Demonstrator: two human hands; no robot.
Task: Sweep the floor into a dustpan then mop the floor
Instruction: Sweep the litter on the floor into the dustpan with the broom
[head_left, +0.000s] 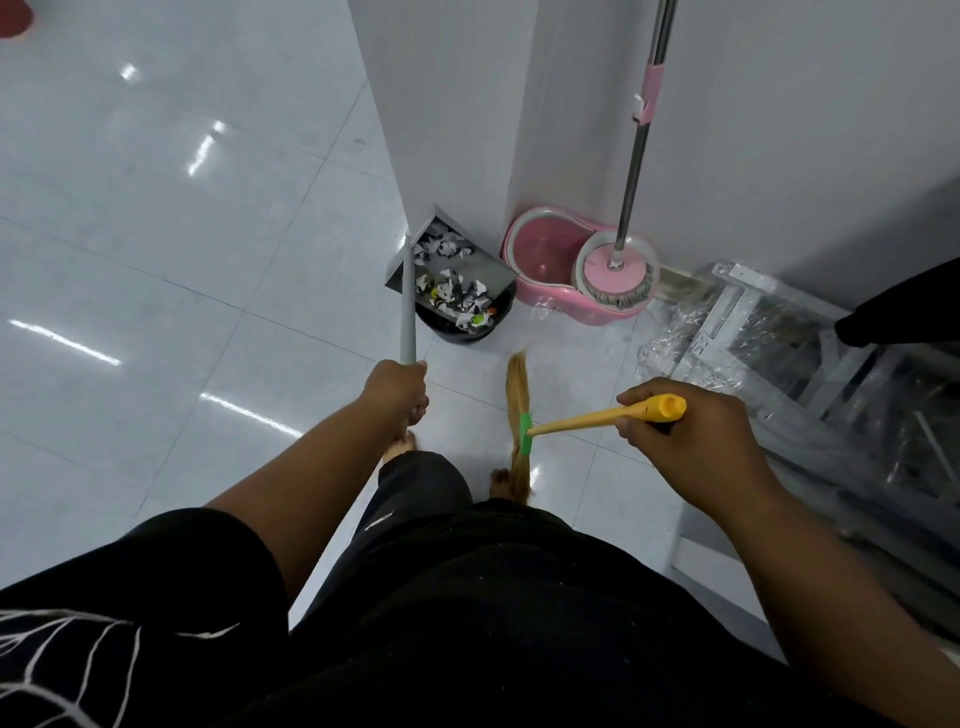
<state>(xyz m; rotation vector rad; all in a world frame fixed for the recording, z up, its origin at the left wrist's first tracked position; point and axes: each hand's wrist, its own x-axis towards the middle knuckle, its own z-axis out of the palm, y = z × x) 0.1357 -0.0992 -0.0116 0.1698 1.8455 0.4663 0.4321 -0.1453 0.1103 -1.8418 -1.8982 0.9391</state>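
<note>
Both hands are busy with cleaning tools. The left hand (397, 389) is closed around the top of a long grey handle, and this handle goes down to the dustpan (488, 273). The dustpan is just beside the corner of a white pillar (447, 130) and it is full of torn paper scraps (452, 288), white with some green and orange pieces. Its front edge lies over a black bin (457, 330), and some scraps are on the edge there.

The right hand (680, 441) has its fingers wrapped around the yellow stick of the broom (519, 410). The straw head of the broom hangs near the floor (156, 260), just beside the person's bare feet (501, 480), and a green band ties it.

Near the dustpan, against the wall, stands a pink bucket (540, 260). The mop (618, 275) sits with its head in the round basket of this bucket, and its pole goes up along the wall. At the right side a metal frame (753, 338) lies on the floor, wrapped in clear plastic.
</note>
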